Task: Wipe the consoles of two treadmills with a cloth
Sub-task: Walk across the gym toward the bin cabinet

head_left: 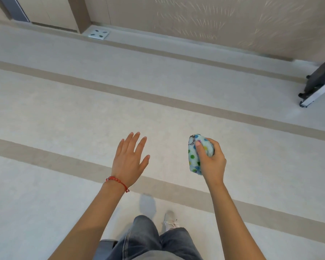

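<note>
The right hand [212, 162] is gripping a bunched, dotted blue cloth [197, 152], its grip clamped around the wad with the thumb pressing across the front, probably to keep it compact and ready for wiping. The left hand [129, 158] is hovering empty over the pale striped floor [64, 109], fingers spread apart. No console is showing; only a dark wheeled machine base [319, 81] is sitting at the far right.

No legible text, label or number anywhere (only patterns).
</note>
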`<state>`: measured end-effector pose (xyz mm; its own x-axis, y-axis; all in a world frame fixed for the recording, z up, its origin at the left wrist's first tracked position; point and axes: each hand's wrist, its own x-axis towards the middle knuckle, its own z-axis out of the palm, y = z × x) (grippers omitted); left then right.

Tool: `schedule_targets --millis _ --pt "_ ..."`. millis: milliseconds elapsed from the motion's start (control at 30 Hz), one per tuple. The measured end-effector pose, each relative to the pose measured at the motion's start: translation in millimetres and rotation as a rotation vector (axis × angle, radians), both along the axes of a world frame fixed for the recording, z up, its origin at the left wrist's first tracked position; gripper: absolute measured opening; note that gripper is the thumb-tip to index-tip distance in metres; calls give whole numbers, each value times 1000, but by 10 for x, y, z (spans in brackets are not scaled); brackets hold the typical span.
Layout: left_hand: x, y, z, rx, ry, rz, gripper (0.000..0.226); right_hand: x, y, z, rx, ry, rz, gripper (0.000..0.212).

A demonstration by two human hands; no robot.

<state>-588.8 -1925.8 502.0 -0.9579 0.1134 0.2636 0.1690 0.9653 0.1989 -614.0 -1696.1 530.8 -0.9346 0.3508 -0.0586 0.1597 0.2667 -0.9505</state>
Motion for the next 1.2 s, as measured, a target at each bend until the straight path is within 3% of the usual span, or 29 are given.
schedule_targets --millis 200,500,867,1200 --pt "-782 134 -529 13 15 92 55 -893 21 -537 -23 25 102 22" --pt "-1640 -143 -649 61 8 217 54 -1910 -409 -668 -17 -16 249 21" --pt "-2681 -1745 -661 145 17 491 55 -3439 -2168 -677 -25 -39 475 21" --pt "-2929 -2934 -663 100 46 816 53 -4225 -3904 -665 -16 -35 849 21"
